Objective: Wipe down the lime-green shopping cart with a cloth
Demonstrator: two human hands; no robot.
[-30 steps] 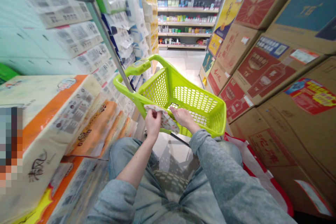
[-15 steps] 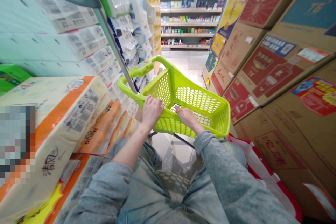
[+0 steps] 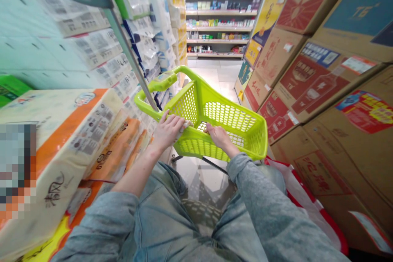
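A bright green plastic shopping basket cart (image 3: 235,112) with perforated walls stands in front of my legs. My left hand (image 3: 168,131) lies over its near left rim, pressing a small crumpled white tissue or wipe (image 3: 185,125) against the plastic. Further right, my right hand (image 3: 219,136) curls over the near rim, thumb up and fingertips inside the basket. The basket's inside holds nothing that I can make out. A grey pole (image 3: 130,53) rises past the cart's handle (image 3: 161,83) on the left.
Packs of tissue paper (image 3: 82,139) are stacked close on my left. Tall cardboard cartons (image 3: 325,86) line the right side. Behind the cart, shelves of small products (image 3: 224,6) close the aisle. A red and white bag (image 3: 294,184) sits by my right leg.
My left hand has slid left and slightly toward me along the rim, and more of the white tissue or wipe shows. The right hand keeps its place on the rim.
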